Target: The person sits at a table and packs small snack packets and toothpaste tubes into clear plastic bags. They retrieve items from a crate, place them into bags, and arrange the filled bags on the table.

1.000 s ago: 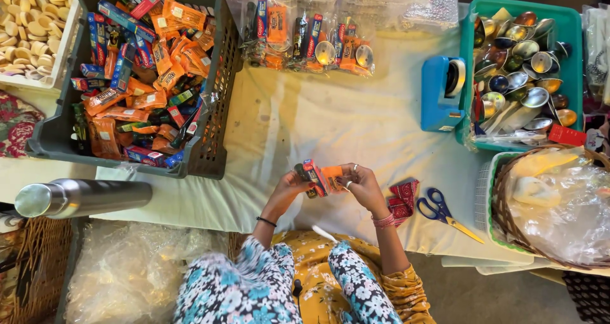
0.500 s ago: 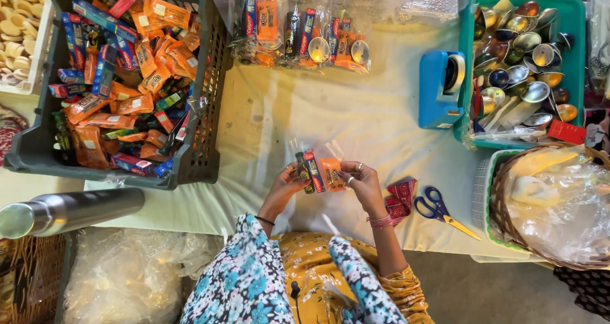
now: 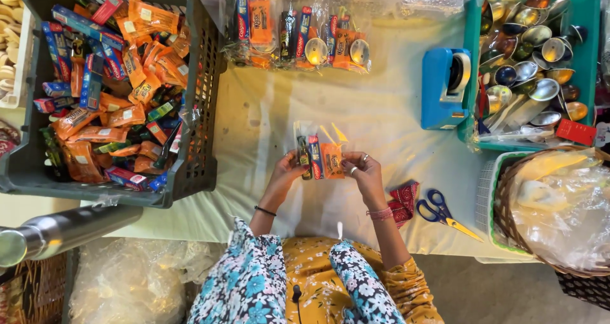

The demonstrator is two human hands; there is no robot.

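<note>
Clear packet (image 3: 319, 153) pinched between hands — left hand (image 3: 287, 171), right hand (image 3: 364, 171) grasping edges.

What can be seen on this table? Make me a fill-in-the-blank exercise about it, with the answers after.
1. Both the left hand and right hand hold a clear ____ of small packets.
2. The scissors have ____ handles.
3. The metal spoons lie in a ____ bin.
4. The blue tape dispenser stands to the ____ of that bin.

Answers: bag; blue; green; left
</note>
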